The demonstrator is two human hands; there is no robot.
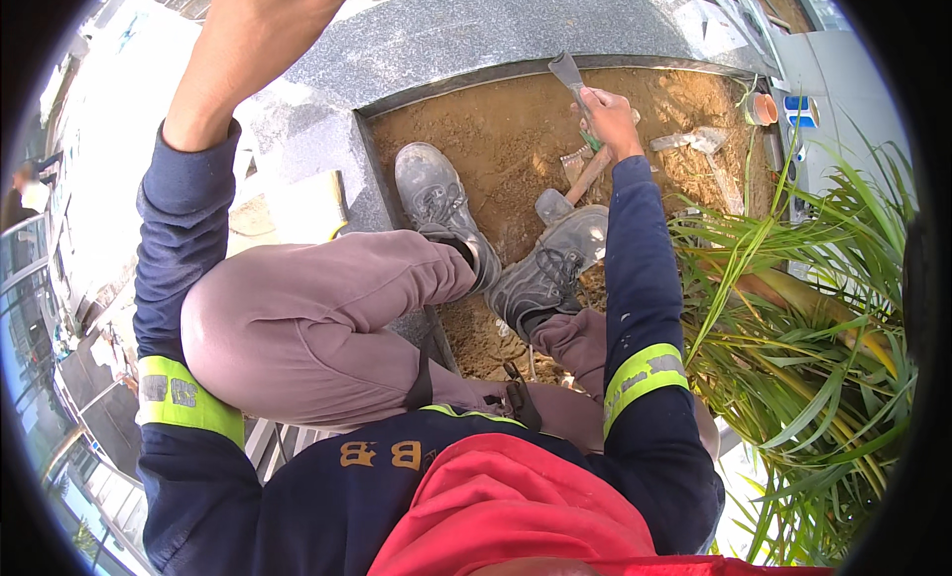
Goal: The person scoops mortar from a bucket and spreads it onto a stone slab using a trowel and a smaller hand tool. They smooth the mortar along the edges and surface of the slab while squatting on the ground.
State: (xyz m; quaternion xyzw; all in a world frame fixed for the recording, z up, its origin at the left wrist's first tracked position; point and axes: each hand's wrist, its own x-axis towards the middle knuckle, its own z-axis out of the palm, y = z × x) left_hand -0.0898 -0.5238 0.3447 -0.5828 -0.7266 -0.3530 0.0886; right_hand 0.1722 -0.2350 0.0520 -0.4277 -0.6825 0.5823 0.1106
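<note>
I have the right hand (613, 122) closed around the handle of a scraper (566, 70). In view, the grey blade overlaps the far edge of the soil bed (466, 112), at the granite kerb (446, 43); I cannot confirm contact. The left hand (283, 9) is cropped; I cannot tell its grip. A mallet (553, 205) lies beside the right shoe (550, 269).

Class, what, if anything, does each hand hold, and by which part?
Right hand: grey flared tool, gripped at its narrower end. Left hand: cannot tell; the frame cuts it off.
</note>
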